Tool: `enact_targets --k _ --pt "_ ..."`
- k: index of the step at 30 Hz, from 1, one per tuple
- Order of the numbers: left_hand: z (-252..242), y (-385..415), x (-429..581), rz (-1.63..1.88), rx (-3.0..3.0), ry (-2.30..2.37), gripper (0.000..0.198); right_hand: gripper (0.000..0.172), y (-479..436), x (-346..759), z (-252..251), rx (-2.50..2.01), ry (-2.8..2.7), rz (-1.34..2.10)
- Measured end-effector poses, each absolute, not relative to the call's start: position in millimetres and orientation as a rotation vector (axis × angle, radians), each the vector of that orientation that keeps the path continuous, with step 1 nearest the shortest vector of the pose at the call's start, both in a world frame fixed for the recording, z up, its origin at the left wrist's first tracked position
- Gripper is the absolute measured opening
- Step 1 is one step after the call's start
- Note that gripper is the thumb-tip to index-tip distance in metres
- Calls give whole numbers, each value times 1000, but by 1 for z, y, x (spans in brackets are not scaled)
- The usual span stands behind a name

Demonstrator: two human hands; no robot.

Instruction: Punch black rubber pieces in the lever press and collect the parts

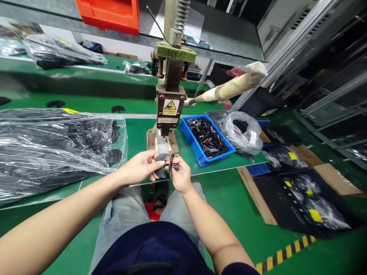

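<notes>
My left hand [143, 167] pinches a dark grey, curved flat part [161, 170] in front of the hand press [169, 110]. Close beside it, my right hand [181, 175] is closed on a thin black curved piece [171, 166], which stands upright between the fingers. The two pieces are near each other; whether they touch is too small to tell. Just beyond both hands is the press base with a pale fixture [163, 147]. The press lever [229, 88] sticks out to the right.
A blue tray [202, 161] of small black parts stands right of the press. Clear plastic bags [57, 152] of black round parts cover the left of the bench. A red bin [109, 15] sits on the shelf above. Open boxes [258, 194] are at the right.
</notes>
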State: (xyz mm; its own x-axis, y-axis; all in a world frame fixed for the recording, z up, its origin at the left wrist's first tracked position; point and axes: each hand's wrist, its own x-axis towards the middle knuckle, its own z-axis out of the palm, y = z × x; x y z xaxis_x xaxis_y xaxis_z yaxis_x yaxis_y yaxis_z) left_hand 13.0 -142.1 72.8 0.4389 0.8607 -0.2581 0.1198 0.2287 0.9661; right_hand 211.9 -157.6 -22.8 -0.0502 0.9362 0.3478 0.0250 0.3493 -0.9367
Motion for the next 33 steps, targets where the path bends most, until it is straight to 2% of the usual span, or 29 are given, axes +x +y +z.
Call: enact_targets --k 9,20,25,33 --pt "64 -136 22 493 1066 965 57 21 -174 219 -25 -1006 -1414 909" --pt "78 -142 31 560 1251 912 50 23 -177 217 -27 -1025 -1307 930" --pt "77 -148 30 519 1147 914 53 24 -185 215 -16 -1016 -1309 949" --pt "75 -130 13 465 1190 957 51 15 -179 226 1 -1063 -1650 687"
